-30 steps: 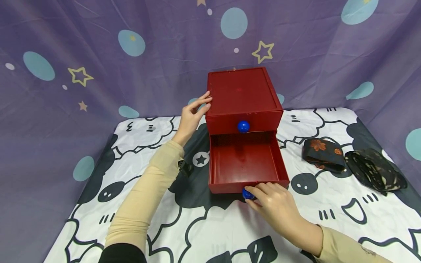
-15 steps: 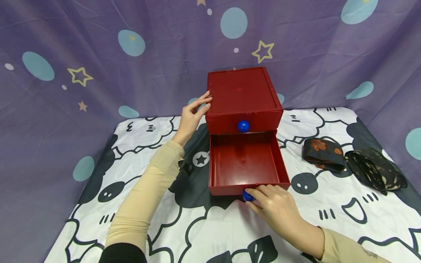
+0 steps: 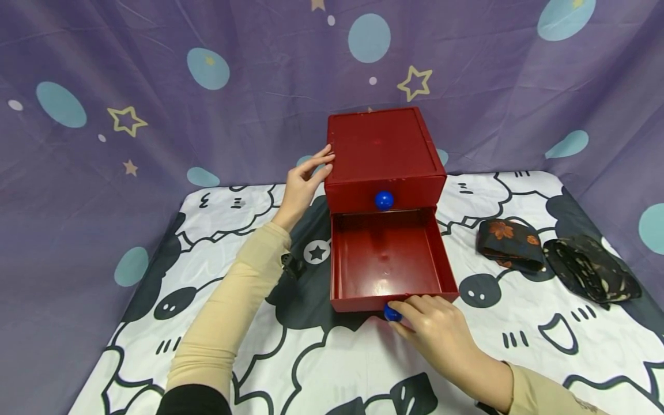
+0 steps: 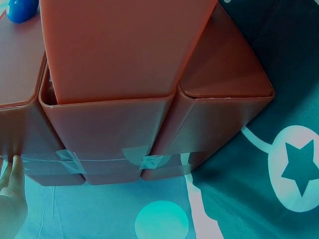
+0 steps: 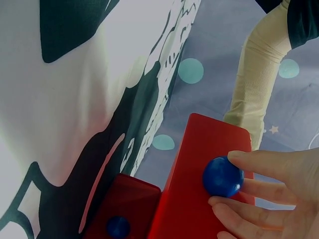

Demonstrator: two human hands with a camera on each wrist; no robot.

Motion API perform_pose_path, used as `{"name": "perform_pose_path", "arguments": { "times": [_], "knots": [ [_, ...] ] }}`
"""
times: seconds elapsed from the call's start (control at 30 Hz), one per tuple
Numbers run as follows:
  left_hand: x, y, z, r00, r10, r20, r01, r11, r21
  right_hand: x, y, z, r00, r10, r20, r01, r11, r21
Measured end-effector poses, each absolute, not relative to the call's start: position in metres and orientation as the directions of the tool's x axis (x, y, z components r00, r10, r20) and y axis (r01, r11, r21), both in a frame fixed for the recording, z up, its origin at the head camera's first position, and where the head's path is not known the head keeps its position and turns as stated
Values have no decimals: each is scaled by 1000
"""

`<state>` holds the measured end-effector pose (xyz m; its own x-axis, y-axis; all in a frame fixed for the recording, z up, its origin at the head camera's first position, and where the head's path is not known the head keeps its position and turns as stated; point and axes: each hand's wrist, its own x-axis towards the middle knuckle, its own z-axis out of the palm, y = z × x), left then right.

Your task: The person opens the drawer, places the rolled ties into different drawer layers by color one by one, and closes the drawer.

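Observation:
A red plastic drawer cabinet (image 3: 381,144) stands on the table, its upper drawer closed with a round blue knob (image 3: 384,200) on the front. Beneath it, a red drawer (image 3: 386,259) is pulled well out and has nothing inside. My right hand (image 3: 441,334) pinches this drawer's blue knob (image 5: 223,177) between thumb and fingers. Fingers of my left hand (image 3: 302,183) lie fairly straight against the cabinet's upper left side. In the left wrist view, only part of that hand (image 4: 12,199) shows. A lower drawer (image 5: 132,199) with its own blue knob appears closed in the right wrist view.
Right of the cabinet lie a folded dark cloth band with orange flowers (image 3: 510,242) and a folded dark patterned cloth (image 3: 591,268). A cartoon-print sheet (image 3: 342,357) covers the table. Behind hangs a purple curtain (image 3: 270,86). Clear tape (image 4: 70,159) runs along the cabinet's side.
The open drawer has slid slightly farther out toward the front, with my right hand moving along on its knob. My left hand has stayed on the cabinet's side.

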<state>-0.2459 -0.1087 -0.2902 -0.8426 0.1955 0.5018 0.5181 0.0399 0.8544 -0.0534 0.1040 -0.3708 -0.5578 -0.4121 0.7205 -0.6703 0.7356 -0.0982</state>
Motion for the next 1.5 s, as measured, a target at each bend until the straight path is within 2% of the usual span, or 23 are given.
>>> {"name": "perform_pose_path", "arguments": {
  "times": [0.5,1.5],
  "knots": [
    [-246,-110,-291,-844,199,498,515,45,856,-53,104,-371,-559,-417,717,-672,734,-98],
    [-244,-110,-288,-850,204,485,503,46,863,-51,111,-363,-616,-463,637,-672,731,-118]
  ]
}}
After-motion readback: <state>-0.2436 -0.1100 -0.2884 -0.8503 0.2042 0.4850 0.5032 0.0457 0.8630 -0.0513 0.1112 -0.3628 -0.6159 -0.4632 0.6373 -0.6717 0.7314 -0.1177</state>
